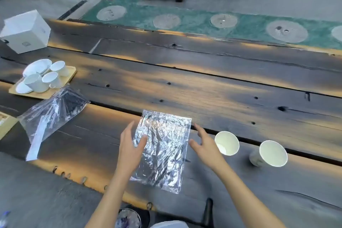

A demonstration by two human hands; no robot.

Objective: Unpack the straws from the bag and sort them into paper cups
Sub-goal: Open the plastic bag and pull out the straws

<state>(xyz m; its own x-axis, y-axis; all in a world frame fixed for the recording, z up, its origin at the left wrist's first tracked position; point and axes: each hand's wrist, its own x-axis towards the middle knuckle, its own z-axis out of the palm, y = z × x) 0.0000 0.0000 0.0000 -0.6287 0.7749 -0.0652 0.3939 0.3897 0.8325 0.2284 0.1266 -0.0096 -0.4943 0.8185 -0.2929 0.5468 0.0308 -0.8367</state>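
A crinkled clear plastic bag [162, 150] lies flat on the dark wooden table [203, 89] in front of me; what is inside cannot be made out. My left hand [130, 149] rests at its left edge, fingers spread, thumb on the plastic. My right hand [203, 144] hovers open just off its right edge, holding nothing. Two white paper cups stand to the right: the nearer cup [227, 143] beside my right hand, the farther cup [269, 153] beyond it. A second clear bag [53, 113] with dark straws inside lies at the left.
A wooden tray [69, 77] with white ceramic cups and saucers sits at the left, a white box [26, 31] behind it. A small box corner [5, 124] shows at the far left edge. Wooden benches and a green rug lie beyond the table.
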